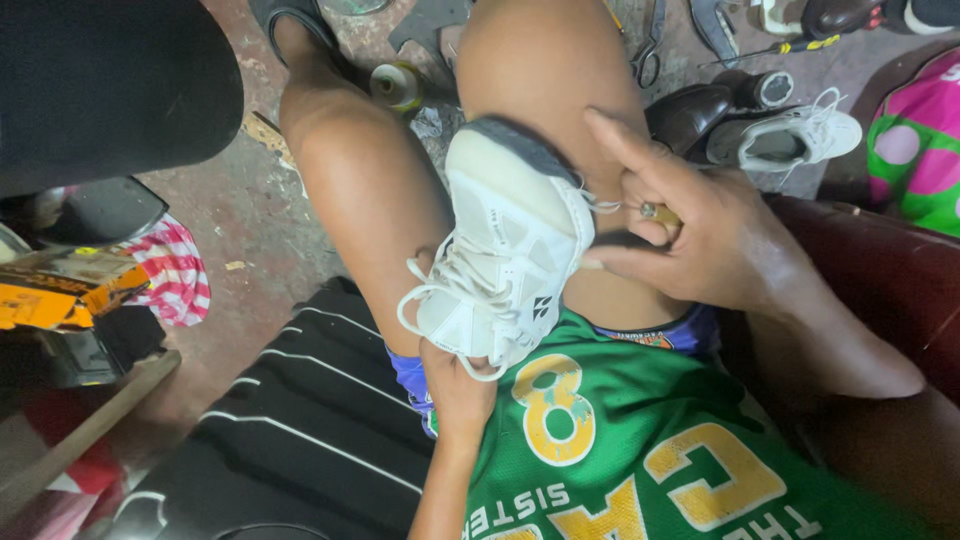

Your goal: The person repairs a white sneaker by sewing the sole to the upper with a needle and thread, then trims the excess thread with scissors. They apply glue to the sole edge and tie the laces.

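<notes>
Honestly, much of my left hand (458, 385) is tucked under the white sneaker (505, 265), so I see only the wrist and part of the palm; it seems closed around the heel end, though its fingers are hidden. My right hand (700, 235) sits at three o'clock from the shoe, forefinger stretched toward twelve, thumb tip touching the sole's edge, the other fingers curled round a small tool (660, 213) whose brass-coloured end is all that shows. What kind of tool it is I cannot tell.

The sneaker rests between my bare knees, toe toward twelve o'clock, upper facing me. It is white with a dark grey band round the toe, and loose white laces trail off toward seven o'clock. A thin white thread runs from its side toward my right hand.

At two o'clock on the floor (250, 230) lie another white sneaker (785, 140) and a dark leather shoe (690, 115), partly hidden behind my hand. Scissors (650, 45) at one o'clock are cut off by the frame.
</notes>
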